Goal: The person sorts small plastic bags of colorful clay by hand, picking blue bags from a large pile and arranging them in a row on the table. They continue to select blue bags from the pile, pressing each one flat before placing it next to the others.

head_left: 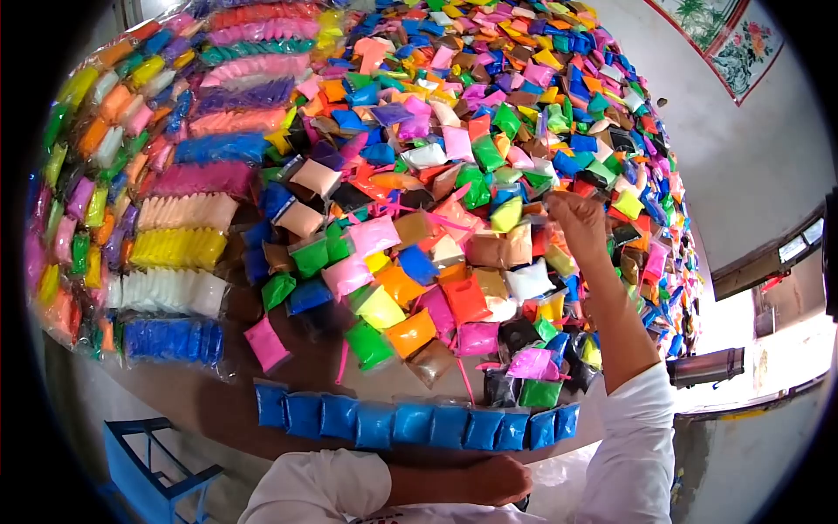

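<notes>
My right hand [576, 223] reaches out over a large heap of small colored packets [489, 87]. Its fingers are pinched together, and whatever may be between them is too small to make out. A yellow-green packet [506, 215] lies just left of those fingertips. Close to my body, my left hand [502, 480] is curled into a fist by the table's near edge; its inner side is hidden. Just beyond it, a row of several blue packets [412, 424] runs side by side along the edge. Looser packets, such as an orange packet [410, 334], lie between row and heap.
Sorted stacks in clear bags, including white packets [170, 292] and blue packets [173, 341], line the left side. Pink strips [341, 360] lie among the loose packets. A blue stool frame [161, 472] stands lower left. A dark metallic cylinder [707, 367] is at the right edge.
</notes>
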Motion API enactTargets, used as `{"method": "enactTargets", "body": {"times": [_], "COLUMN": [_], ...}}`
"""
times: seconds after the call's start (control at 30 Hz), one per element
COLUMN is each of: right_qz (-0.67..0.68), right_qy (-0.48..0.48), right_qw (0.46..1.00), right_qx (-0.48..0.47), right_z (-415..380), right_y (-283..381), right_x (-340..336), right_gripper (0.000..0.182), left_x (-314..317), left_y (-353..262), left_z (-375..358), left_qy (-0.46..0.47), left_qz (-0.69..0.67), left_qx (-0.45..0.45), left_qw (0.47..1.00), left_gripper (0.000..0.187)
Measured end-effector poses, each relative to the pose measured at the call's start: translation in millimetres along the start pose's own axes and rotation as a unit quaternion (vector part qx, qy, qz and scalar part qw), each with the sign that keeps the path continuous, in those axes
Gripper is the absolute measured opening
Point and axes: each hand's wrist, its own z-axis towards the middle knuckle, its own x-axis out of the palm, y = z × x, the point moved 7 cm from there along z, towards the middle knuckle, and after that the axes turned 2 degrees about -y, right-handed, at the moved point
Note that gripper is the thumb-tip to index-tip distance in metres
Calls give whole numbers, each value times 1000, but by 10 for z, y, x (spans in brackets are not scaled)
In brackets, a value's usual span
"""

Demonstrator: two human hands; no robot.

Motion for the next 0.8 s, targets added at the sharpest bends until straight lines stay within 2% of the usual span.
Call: {"method": "enactTargets", "body": {"times": [0.07,0.17,0.2,0.23,0.3,0.43,0.47,0.5,0.53,0.6,0.67,0.73,0.77,0.8], "right_qz": [-21,-44,12,12,-220,-282,-137,11,81,143,172,198,230,205], "right_qy": [-87,-73,-49,-52,42,63,61,58,42,51,67,37,11,34], "right_qw": [985,983,989,989,969,952,983,992,989,983,980,973,963,965], "right_qx": [147,166,139,141,102,96,106,113,118,102,71,109,141,157], "right_z": [24,101,145,178,279,413,457,450,386,300,138,-153,-333,-529], "right_y": [-323,-249,-250,-224,-141,-254,-311,-339,-111,37,189,483,567,570], "right_x": [-224,-83,39,96,304,510,540,571,557,479,352,285,239,156], "right_gripper": [22,27,28,28,24,15,11,12,20,20,15,14,18,31], "left_x": [-20,-30,-40,-73,-132,-98,-117,-131,-116,-121,-149,-175,-176,-137], "left_y": [-10,-20,-16,-43,-54,-98,-91,-89,-91,-72,-91,-105,-118,-135], "left_z": [0,-8,-16,-17,-11,-10,-7,-2,-11,-22,-11,8,8,11], "left_qy": [-2,-12,-19,-16,-1,20,18,15,19,-6,13,43,51,46], "left_qz": [-2,-6,-8,-9,-9,56,49,41,35,41,43,71,89,141], "left_qx": [8,14,12,12,-6,22,17,12,13,17,25,31,31,39], "left_qw": [1000,1000,1000,1000,1000,998,999,999,999,999,999,996,994,988], "left_gripper": [17,17,18,18,21,25,24,24,24,24,24,24,26,30]}}
